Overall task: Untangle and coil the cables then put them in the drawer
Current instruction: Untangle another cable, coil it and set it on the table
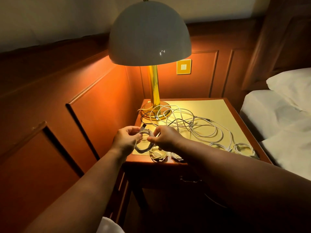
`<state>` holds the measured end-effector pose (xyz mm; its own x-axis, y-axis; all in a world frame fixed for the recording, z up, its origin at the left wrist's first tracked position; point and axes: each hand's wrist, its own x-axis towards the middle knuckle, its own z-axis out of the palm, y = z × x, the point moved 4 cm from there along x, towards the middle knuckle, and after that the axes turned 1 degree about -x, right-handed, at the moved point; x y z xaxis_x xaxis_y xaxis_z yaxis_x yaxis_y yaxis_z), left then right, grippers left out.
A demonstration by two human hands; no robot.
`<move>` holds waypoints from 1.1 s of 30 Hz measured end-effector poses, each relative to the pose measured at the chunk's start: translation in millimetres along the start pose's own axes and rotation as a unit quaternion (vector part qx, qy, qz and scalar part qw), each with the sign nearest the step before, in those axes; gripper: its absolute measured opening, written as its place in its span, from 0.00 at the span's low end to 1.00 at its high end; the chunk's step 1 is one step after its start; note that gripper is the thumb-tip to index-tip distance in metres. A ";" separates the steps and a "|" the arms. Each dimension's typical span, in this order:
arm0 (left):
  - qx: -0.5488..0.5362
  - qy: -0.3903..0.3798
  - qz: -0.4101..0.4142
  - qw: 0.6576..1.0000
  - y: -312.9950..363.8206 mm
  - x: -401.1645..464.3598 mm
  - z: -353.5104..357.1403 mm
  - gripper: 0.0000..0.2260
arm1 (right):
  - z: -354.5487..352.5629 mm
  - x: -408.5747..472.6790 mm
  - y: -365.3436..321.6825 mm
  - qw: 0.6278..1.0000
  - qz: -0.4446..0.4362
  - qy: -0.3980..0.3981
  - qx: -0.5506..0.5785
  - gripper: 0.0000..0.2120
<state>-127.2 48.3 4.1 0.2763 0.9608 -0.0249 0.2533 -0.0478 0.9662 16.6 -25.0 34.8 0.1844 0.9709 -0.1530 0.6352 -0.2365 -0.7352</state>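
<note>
While both forearms reach in from the near edge of the view, the drawer (190,179) sits shut below the counter (235,115) front, its metal handle catching a little light. Just above it, along the counter's near edge, lie several small finished coils (158,156) of white cable, with two more white bundles (242,148) further right. Over the near left corner the left hand (125,140) grips a coiled white cable (143,145), its fingers (134,130) curled round the upper part of the loop, from which a plug end sticks up. The right hand (164,139) meets it from the other side, thumb and fingertips pinching the same coil at its top; the loop hangs down between the two hands, and whether it touches the counter I cannot tell. Beyond the hands a loose tangle of cables (193,126), mostly white with a dark one running through, spreads over the middle of the counter and up against the lamp (149,34) base at the back left corner. The lamp is lit, its dome shade high above. A wall switch (183,66) sits on the wood panelling behind, and a bed (277,118) with a white pillow stands to the right.
</note>
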 end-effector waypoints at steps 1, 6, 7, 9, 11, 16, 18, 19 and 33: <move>0.006 0.003 -0.005 1.000 -7.0 5.7 -3.2 0.07 | 2.6 2.6 0.0 1.000 0.004 -0.008 -0.008 0.10; 0.195 0.039 0.003 0.980 -41.4 26.8 -19.8 0.05 | 11.2 14.6 10.0 0.996 0.012 -0.014 -0.084 0.11; 0.239 0.037 0.007 0.970 -46.5 28.9 -21.3 0.06 | 12.3 16.7 13.1 0.995 0.011 -0.016 -0.097 0.11; 0.288 0.029 0.016 0.957 -53.5 31.1 -21.8 0.07 | 14.1 20.0 19.8 0.992 0.011 -0.016 -0.123 0.11; 0.336 0.017 0.030 0.941 -57.6 33.1 -17.8 0.09 | 14.5 22.5 27.6 0.989 0.010 -0.011 -0.147 0.11; 0.397 -0.005 0.033 0.917 -65.7 45.4 -4.7 0.11 | 3.2 28.1 49.4 0.983 0.011 0.021 -0.182 0.10; 0.414 -0.013 0.027 0.910 -67.4 48.8 -3.7 0.10 | -6.9 29.1 58.9 0.981 0.014 0.037 -0.190 0.08; 0.409 -0.016 0.021 0.912 -67.6 49.9 -4.0 0.10 | -12.9 29.8 64.4 0.979 0.019 0.047 -0.198 0.07; 0.348 -0.092 0.157 0.919 3.7 64.5 96.3 0.06 | -76.6 42.4 115.3 0.972 0.066 0.145 -0.176 0.05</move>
<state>-19.2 83.8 -18.6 0.5734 0.8102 0.1216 0.6492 -0.5399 0.5358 155.1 -14.0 -5.9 0.4522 0.8919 -0.0012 0.7992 -0.4057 -0.4434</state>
